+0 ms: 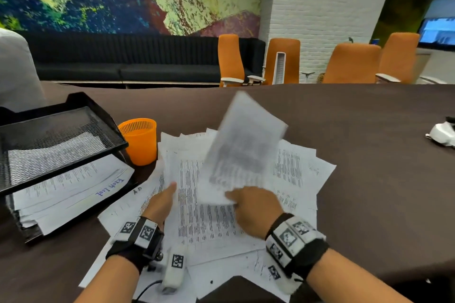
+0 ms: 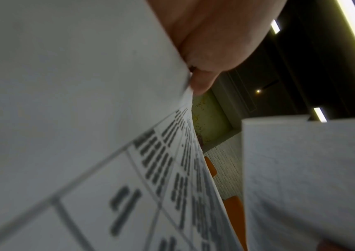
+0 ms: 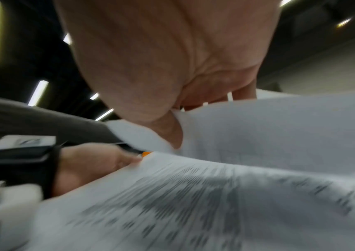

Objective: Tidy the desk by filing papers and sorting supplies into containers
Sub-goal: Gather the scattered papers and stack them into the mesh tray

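A loose pile of printed papers [image 1: 211,219] covers the dark table in front of me. My right hand [image 1: 237,200] pinches the lower edge of one sheet [image 1: 243,145] and holds it up tilted over the pile, blurred by motion. In the right wrist view its thumb [image 3: 172,132] lies on that sheet [image 3: 279,129], the fingers behind it. My left hand [image 1: 168,193] grips the left edge of a printed sheet on the pile; a fingertip [image 2: 202,81] curls past that sheet's [image 2: 155,169] edge.
A black mesh two-tier tray [image 1: 73,115] stands at the left, with papers [image 1: 69,187] in its lower tier. An orange mesh cup [image 1: 140,140] stands beside it. A white object [image 1: 442,134] lies at the far right. Orange chairs [image 1: 352,64] line the table's far side.
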